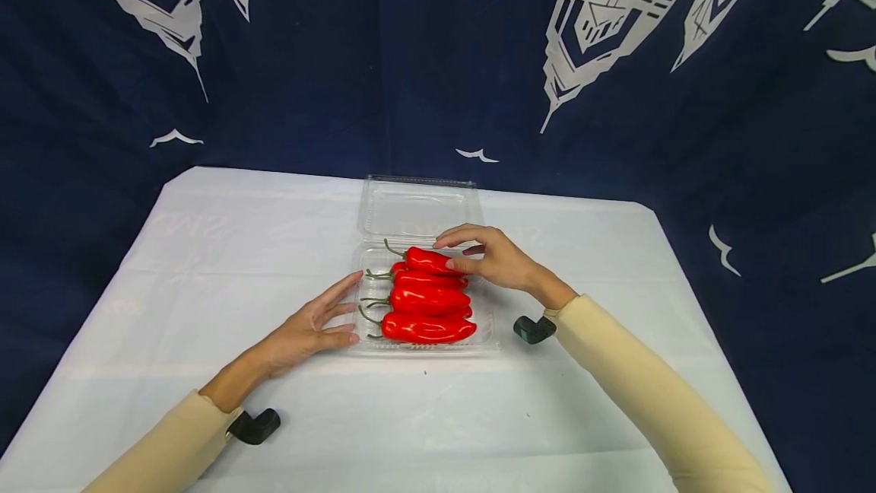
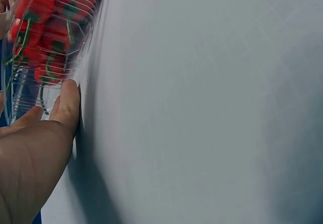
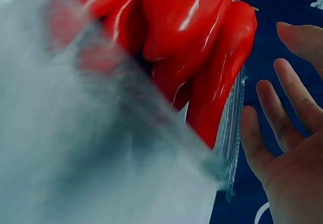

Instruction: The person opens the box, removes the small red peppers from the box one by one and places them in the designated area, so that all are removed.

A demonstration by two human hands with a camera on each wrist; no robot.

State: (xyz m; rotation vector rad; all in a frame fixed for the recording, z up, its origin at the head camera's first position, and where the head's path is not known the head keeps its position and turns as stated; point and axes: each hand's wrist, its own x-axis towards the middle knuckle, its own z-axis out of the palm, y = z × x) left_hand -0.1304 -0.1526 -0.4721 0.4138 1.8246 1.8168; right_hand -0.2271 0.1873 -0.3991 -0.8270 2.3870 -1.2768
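Several glossy red chili peppers (image 1: 427, 328) with green stems lie side by side in a clear plastic clamshell box (image 1: 487, 337), stems toward the left. My left hand (image 1: 301, 337) is at the box's left side, fingers spread. In the left wrist view, its fingertips reach the ribbed box wall (image 2: 22, 100). My right hand (image 1: 503, 259) is at the far right of the box, with its thumb over the tip of the farthest pepper (image 1: 424, 259). The right wrist view shows that hand (image 3: 298, 158) with extended, parted fingers beside the box, holding nothing.
The box's clear lid (image 1: 420, 210) is folded back flat, away from me. A white cloth covers the table (image 1: 239, 249). Behind hangs a dark blue curtain (image 1: 308, 82) with white building and bird prints. Each wrist bears a black device (image 1: 255, 427).
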